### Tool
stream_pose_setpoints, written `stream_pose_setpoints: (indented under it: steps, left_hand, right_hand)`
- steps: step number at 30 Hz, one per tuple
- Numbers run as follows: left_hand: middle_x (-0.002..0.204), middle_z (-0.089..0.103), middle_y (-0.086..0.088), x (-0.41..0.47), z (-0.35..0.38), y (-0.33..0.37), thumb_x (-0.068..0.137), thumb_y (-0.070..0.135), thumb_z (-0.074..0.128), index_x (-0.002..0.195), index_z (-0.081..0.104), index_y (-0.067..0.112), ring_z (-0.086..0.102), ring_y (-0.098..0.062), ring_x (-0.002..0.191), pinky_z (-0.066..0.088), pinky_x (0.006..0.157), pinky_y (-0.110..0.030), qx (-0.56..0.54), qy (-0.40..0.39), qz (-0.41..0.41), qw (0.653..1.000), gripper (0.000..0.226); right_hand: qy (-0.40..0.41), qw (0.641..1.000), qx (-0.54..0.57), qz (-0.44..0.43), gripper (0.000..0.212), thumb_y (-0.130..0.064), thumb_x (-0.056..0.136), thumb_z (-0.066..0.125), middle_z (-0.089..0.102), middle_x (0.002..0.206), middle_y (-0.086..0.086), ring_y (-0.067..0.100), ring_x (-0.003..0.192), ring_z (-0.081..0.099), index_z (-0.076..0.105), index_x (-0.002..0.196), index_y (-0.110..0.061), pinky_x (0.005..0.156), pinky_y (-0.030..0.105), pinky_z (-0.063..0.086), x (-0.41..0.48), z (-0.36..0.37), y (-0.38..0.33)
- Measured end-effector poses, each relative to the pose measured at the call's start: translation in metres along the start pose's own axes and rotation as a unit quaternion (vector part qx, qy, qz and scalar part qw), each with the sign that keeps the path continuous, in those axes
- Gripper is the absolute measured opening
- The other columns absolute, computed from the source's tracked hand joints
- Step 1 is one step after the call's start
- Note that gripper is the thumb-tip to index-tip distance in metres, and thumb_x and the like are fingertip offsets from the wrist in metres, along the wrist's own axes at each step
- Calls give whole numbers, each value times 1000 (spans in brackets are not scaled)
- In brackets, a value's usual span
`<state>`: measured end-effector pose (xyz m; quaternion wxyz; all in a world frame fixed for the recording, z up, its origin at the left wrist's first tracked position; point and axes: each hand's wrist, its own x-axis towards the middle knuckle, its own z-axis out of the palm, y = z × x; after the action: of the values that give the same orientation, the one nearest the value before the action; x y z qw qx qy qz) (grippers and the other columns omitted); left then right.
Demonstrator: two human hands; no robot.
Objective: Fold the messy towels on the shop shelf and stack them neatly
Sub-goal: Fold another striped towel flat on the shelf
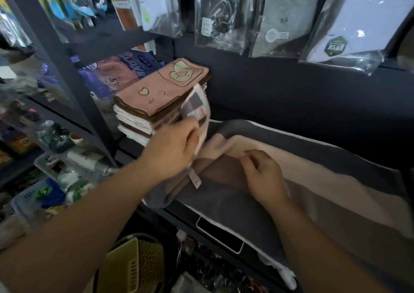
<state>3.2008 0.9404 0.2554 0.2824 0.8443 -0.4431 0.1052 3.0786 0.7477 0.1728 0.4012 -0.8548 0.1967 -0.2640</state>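
Going by the look of the loose towels (pixel 302 171): soft, limp and light, with no stiffness to keep a crease unaided, and likely to sag or creep over one another at overlapping layers. Not fragile, and not slippery to skin, though plush enough to drag a neighbour along. Best taken at a hem or corner, pinched through the layers and drawn flat before any fold, never mid-cloth, for fear of bunching.

Spread across the shop shelf (pixel 179 218), just right of the folded stack (pixel 161 95):
- Lowest, a grey towel (pixel 224 201) with a pale edge, overhanging the shelf front.
- Over it, a beige towel (pixel 324 180).
- Between the hands, a rumpled brown piece (pixel 219 171) with a small white label (pixel 195 179) hanging at its edge.

Left hand (pixel 174 151): fingers curled, gripping a pale striped piece (pixel 196 106) right against the stack's side — cloth or wrapper, cannot tell. Right hand (pixel 264 174): fingers bent, pinching a fold at the brown-beige border.

As for the stack: square and tidy, pink on top with brown trim, printed with a duck and hearts, over cream and brown layers. Hanging packets (pixel 224 12) above the shelf, a yellow basket (pixel 134 268) below.
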Motion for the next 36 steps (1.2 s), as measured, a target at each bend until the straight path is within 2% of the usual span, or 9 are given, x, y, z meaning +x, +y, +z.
stream_pose_setpoints:
  steps: [5,11,15,18,22,25,27,32,36]
  left_hand:
    - [112,69,-1,-39,42,-10,91,44,56,127,57,24,65,-28,94,52,69,-35,57,-130,17,990,41]
    - [137,60,-1,-51,36,-16,80,27,78,130,62,20,63,-28,115,56,91,-43,45,-141,17,989,53]
    - [128,57,1,-62,18,-22,70,44,84,120,65,24,63,-23,107,57,85,-40,62,-96,-31,993,57]
    - [96,64,3,-75,2,-32,65,59,73,103,69,27,62,-21,86,54,72,-38,99,-70,-79,989,50]
    - [71,50,3,-89,-10,-54,71,42,48,70,58,19,54,-23,67,46,56,-34,112,-71,-87,987,24]
    - [70,49,7,-91,-19,-65,76,38,44,71,56,20,47,-11,63,39,53,-31,89,-61,-90,990,22]
    - [65,46,13,-83,-32,-64,82,35,50,72,51,21,42,-1,59,31,51,-27,75,-58,-105,990,17]
    - [67,59,2,-32,-89,-65,89,23,69,79,64,13,56,-22,62,38,57,-30,87,-24,-132,987,15]
    - [66,63,-9,-4,-139,-64,87,22,74,77,69,10,60,-30,62,43,58,-31,168,72,-160,970,16]
  right_hand:
    - [25,995,80,45,14,-32,98,61,68,105,-7,10,99,62,68,108,-26,94,37,50,10,-3,-14]
    - [-144,985,-30,94,55,-49,90,65,37,140,3,17,130,40,47,142,-46,111,26,31,36,0,-60]
    - [-47,987,-80,128,68,-53,80,75,38,141,8,29,134,34,48,141,-42,114,33,33,41,4,-52]
    - [-107,982,-59,144,74,-53,81,74,56,139,2,23,133,46,45,146,-36,108,37,43,44,4,-44]
    - [-113,984,-61,126,55,-48,83,75,66,120,-6,15,115,59,60,134,-32,93,27,46,49,6,-48]
    - [-83,990,-56,101,22,-24,82,78,71,93,-7,14,91,68,78,104,-27,87,27,52,53,10,-50]
    - [-70,993,-14,94,18,-13,83,74,75,94,-5,10,85,67,80,97,-23,89,30,55,61,12,-57]
    - [-50,992,104,52,36,-26,95,67,69,120,-6,7,107,61,67,130,-17,97,26,48,112,5,-109]
    - [-167,964,201,50,52,-10,102,54,61,118,-13,-1,96,59,44,151,-25,75,13,47,135,15,-141]
